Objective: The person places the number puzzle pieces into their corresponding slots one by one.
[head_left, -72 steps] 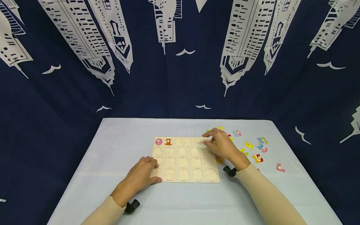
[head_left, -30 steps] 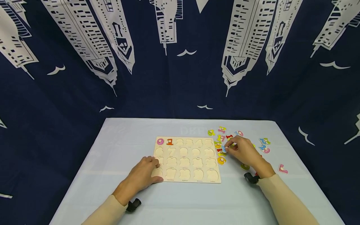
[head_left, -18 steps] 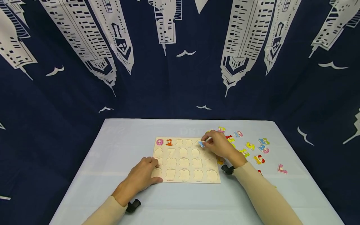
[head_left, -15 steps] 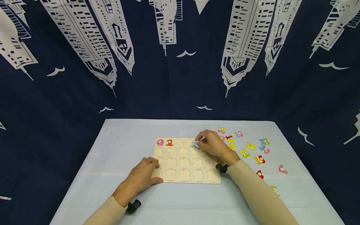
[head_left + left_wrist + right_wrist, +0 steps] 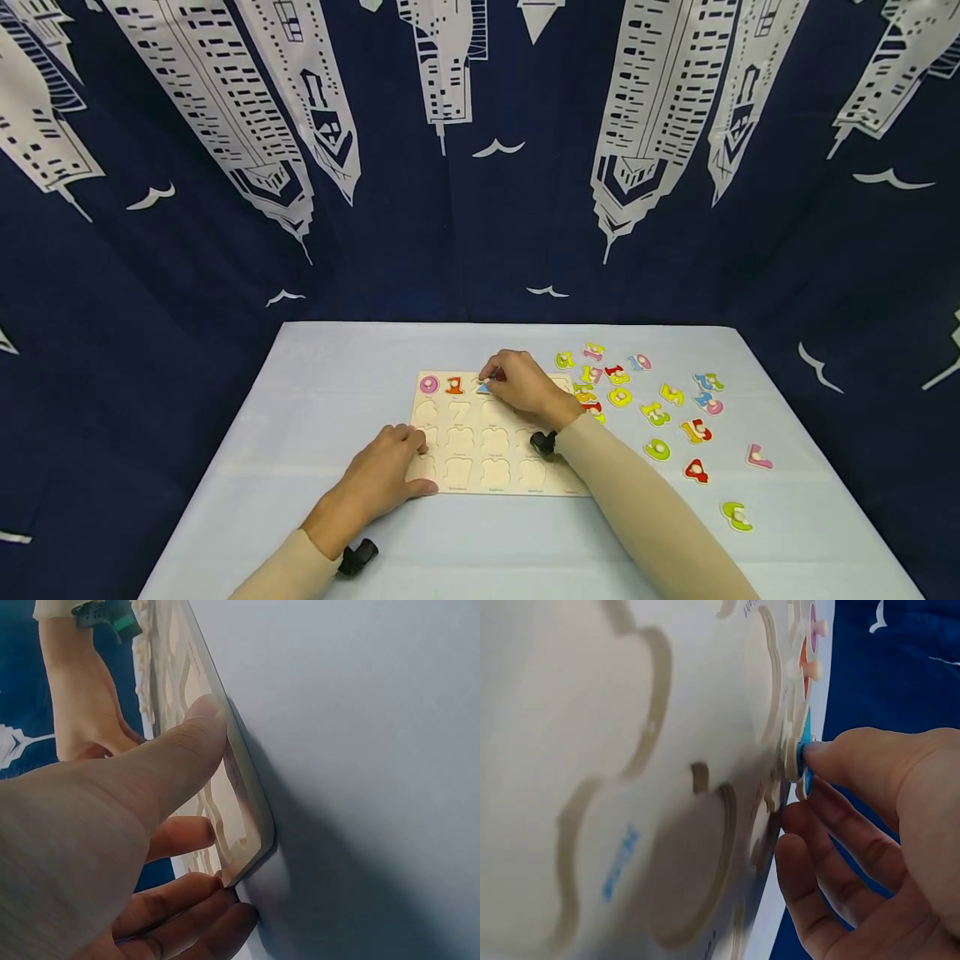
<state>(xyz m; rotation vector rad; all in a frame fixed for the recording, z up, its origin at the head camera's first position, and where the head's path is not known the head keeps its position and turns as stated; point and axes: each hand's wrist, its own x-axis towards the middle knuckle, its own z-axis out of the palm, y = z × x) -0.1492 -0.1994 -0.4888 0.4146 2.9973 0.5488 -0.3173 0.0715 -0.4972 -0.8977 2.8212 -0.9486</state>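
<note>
A pale wooden number puzzle board [image 5: 441, 442] lies on the white table, with a pink 0 [image 5: 428, 384] and an orange 1 [image 5: 454, 385] seated at its top left. My left hand [image 5: 381, 471] holds the board's near left corner; in the left wrist view the thumb [image 5: 191, 742] presses on the front border and curled fingers sit at the side edge. Over the top row, beside the 1, my right hand [image 5: 528, 390] pinches a blue number piece [image 5: 483, 388]. The right wrist view has this blue piece [image 5: 805, 761] tilted at the board's surface; its digit is mostly hidden by the thumb.
Several loose number pieces are scattered right of the board, among them a red 4 [image 5: 696, 472], a green 3 [image 5: 737, 517], a pink 7 [image 5: 759, 457] and a yellow-green 5 [image 5: 671, 394]. A dark blue curtain [image 5: 450, 250] hangs behind the table [image 5: 337, 358].
My right hand moved to the loose pieces, picked up the blue number piece and carried it left over the board's top row. The left hand stayed on the corner.
</note>
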